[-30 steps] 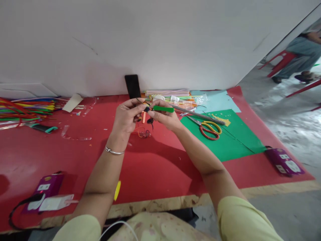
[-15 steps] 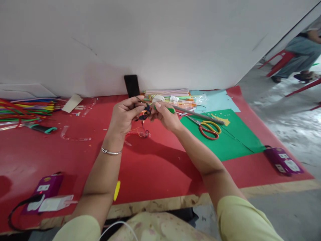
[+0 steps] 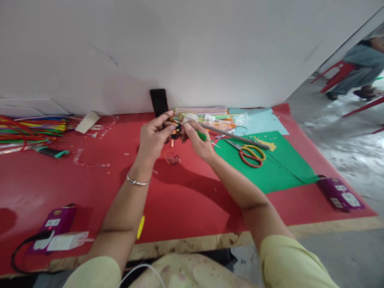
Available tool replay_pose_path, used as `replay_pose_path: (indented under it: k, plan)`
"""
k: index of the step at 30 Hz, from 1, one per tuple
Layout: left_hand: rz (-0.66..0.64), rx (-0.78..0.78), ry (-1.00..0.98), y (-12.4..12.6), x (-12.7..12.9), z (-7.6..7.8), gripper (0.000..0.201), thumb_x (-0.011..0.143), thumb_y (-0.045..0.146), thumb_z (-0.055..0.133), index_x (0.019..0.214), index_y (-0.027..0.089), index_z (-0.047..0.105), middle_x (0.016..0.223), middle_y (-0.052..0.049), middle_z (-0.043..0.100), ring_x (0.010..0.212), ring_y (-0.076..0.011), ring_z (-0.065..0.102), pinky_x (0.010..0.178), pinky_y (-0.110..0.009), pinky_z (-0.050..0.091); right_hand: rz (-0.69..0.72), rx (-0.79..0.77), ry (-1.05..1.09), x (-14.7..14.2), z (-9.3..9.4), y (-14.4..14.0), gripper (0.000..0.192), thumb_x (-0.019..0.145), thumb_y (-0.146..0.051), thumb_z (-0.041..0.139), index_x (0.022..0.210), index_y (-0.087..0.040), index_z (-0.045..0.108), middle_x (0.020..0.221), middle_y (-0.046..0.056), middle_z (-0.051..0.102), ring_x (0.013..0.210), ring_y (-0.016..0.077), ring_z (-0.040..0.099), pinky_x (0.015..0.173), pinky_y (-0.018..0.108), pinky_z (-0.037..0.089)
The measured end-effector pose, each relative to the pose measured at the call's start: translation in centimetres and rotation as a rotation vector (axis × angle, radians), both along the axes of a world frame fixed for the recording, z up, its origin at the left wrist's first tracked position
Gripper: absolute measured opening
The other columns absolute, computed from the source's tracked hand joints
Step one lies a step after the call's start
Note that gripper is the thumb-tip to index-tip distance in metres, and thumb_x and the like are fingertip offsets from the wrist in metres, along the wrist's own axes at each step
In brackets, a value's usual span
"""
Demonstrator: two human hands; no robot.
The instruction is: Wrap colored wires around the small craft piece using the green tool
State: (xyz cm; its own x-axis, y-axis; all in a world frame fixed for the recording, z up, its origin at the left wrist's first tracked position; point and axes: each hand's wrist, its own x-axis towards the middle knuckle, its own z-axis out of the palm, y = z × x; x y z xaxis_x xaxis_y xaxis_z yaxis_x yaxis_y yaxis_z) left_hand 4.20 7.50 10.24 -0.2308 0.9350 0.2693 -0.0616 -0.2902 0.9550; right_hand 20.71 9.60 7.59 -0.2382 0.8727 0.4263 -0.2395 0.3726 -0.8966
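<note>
My left hand (image 3: 154, 136) is closed, with finger and thumb pinching a small dark crafted piece (image 3: 179, 127) of black and blue strands; its exact kind is unclear. Against the same piece my right hand (image 3: 196, 140) is closed too. Tucked in the right hand is a green-handled tool (image 3: 201, 136), its thin metal shaft sticking out to the lower right. The fingers hide part of the dark piece. Below the hands lies a tangle of thin orange and dark thread (image 3: 172, 159) on the red tabletop (image 3: 186, 204).
Scissors (image 3: 252, 155) and a grey rod (image 3: 240, 138) lie right, by a green sheet (image 3: 288, 170). A phone (image 3: 159, 102) leans on the wall. Colourful pipe cleaners (image 3: 33, 128) lie left. Purple boxes (image 3: 340, 194) sit near the front edge. A person sits far right.
The green-handled tool has turned in my right hand, its shaft now pointing more downward and clearly showing. My left hand has shifted slightly right. Both hands stay together at the dark piece.
</note>
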Motion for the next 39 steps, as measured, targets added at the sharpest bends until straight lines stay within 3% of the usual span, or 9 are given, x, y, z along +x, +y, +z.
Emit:
replay_pose_path:
  k: [3,10,18,23,34,36,39]
  plan:
    - [-0.044,-0.009,0.013,-0.3,-0.5,0.5,0.046,0.073,0.019,0.093,0.119,0.024,0.091,0.080,0.002,0.074,0.063,-0.0091,0.059,0.060,-0.021,0.050,0.041,-0.021,-0.012,0.4,0.2,0.3,0.064,0.094,-0.084,0.072,0.081,-0.021,0.066,0.077,0.000,0.065,0.069,0.0129,0.064,0.067,0.027,0.058]
    - [-0.158,-0.027,0.104,-1.1,-1.8,1.9,0.049,0.070,0.011,0.092,0.117,0.022,0.090,0.083,0.000,0.077,0.074,-0.0120,0.066,0.069,-0.023,0.056,0.357,-0.155,0.003,2.2,-0.1,2.4,0.052,0.091,-0.068,0.082,0.084,-0.017,0.075,0.082,0.005,0.075,0.067,0.0159,0.072,0.064,0.029,0.063]
    - [-0.269,-0.065,0.150,-1.6,-1.9,2.4,0.042,0.069,0.010,0.088,0.110,0.021,0.091,0.081,-0.001,0.073,0.069,-0.0105,0.059,0.058,-0.020,0.046,0.500,-0.164,-0.012,3.9,-0.8,3.7,0.037,0.095,-0.050,0.081,0.092,-0.013,0.079,0.090,0.008,0.079,0.072,0.0175,0.077,0.067,0.030,0.069]
    - [-0.292,-0.107,0.201,-1.8,-2.1,2.6,0.040,0.070,0.011,0.085,0.109,0.019,0.091,0.080,-0.001,0.071,0.067,-0.0099,0.056,0.058,-0.022,0.045,0.587,-0.132,-0.050,4.6,-0.4,3.6,0.033,0.098,-0.042,0.077,0.089,-0.011,0.081,0.097,0.011,0.079,0.077,0.0190,0.081,0.073,0.032,0.072]
    - [-0.293,-0.153,0.217,-1.6,-2.2,2.4,0.040,0.068,0.011,0.084,0.105,0.021,0.092,0.081,-0.003,0.073,0.068,-0.0117,0.055,0.056,-0.023,0.039,0.520,0.016,-0.207,5.5,1.0,3.2,0.032,0.104,-0.038,0.071,0.090,-0.013,0.084,0.100,0.010,0.081,0.082,0.0202,0.082,0.079,0.034,0.072]
    - [-0.284,-0.155,0.195,-1.6,-2.2,2.2,0.039,0.069,0.012,0.086,0.107,0.023,0.092,0.082,-0.003,0.074,0.066,-0.0114,0.054,0.055,-0.023,0.038,0.481,0.100,-0.253,5.5,1.3,2.9,0.033,0.108,-0.037,0.067,0.090,-0.014,0.082,0.099,0.009,0.080,0.082,0.0189,0.080,0.078,0.033,0.070]
    - [-0.270,-0.158,0.160,-1.6,-2.3,2.0,0.037,0.073,0.015,0.089,0.109,0.023,0.092,0.085,-0.004,0.076,0.064,-0.0107,0.053,0.053,-0.023,0.038,0.387,0.353,-0.349,5.4,1.9,2.4,0.041,0.115,-0.038,0.057,0.086,-0.017,0.078,0.093,0.008,0.078,0.089,0.0192,0.077,0.084,0.034,0.065]
